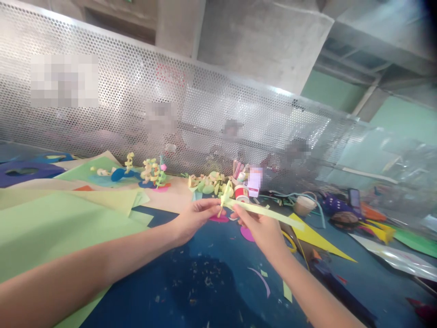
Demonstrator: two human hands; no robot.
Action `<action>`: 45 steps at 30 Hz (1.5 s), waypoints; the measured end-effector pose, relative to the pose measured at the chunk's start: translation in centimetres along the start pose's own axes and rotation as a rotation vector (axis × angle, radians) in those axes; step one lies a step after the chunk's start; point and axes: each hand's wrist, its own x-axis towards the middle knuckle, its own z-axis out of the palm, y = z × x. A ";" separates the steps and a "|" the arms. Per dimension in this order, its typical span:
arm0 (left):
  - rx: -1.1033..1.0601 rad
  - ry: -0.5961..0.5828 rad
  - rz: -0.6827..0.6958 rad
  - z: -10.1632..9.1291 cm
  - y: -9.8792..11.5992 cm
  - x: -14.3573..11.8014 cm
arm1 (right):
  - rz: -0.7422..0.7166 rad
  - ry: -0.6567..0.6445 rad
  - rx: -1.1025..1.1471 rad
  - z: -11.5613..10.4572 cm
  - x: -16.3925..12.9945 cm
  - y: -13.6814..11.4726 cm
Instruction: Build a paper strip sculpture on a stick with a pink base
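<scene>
**Both hands on a pale green paper strip, above the blue table**

Pose: both forearms reach forward from the lower edge of the view and converge mid-frame. Left hand (193, 218) comes in from the left, fingers curled, thumb and forefinger pinched on the near end of the paper strip (262, 210). Right hand (261, 228) comes in from the lower right, fingers closed round the strip just beside the left hand's pinch.

Surroundings: blue table (218, 269) below the hands, littered with small paper scraps. Large light green sheets (44, 228) lie to the left. Behind the hands: a red and white cup (241, 192), a row of curled paper figures (152, 173), a yellow paper triangle (317, 239) to the right. A perforated metal screen (170, 105) closes off the far side. Nothing lies between the camera and the hands.

Strip position: held clear of the table; its crumpled end sits between the two hands, the free length runs out rightward past the right hand.
</scene>
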 end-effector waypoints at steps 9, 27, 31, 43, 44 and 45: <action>-0.002 0.000 -0.026 0.0 0.2 -0.1 | 0.114 -0.560 0.187 -2.9 -2.1 -3.9; -0.046 -0.042 -0.060 0.0 -0.2 -0.1 | -0.097 -0.210 0.028 -0.8 1.7 -0.6; -0.059 -0.054 -0.059 -0.1 -0.2 -0.1 | -0.050 -0.168 0.150 0.1 1.7 -0.2; -0.065 -0.060 -0.046 0.0 -0.1 -0.2 | 0.008 -0.021 0.243 1.2 1.8 0.7; -0.064 -0.059 -0.045 0.0 -0.1 -0.2 | 0.013 -0.019 0.251 1.3 1.8 0.6; -0.062 -0.059 -0.047 0.0 -0.1 -0.2 | 0.017 -0.016 0.261 1.3 1.8 0.6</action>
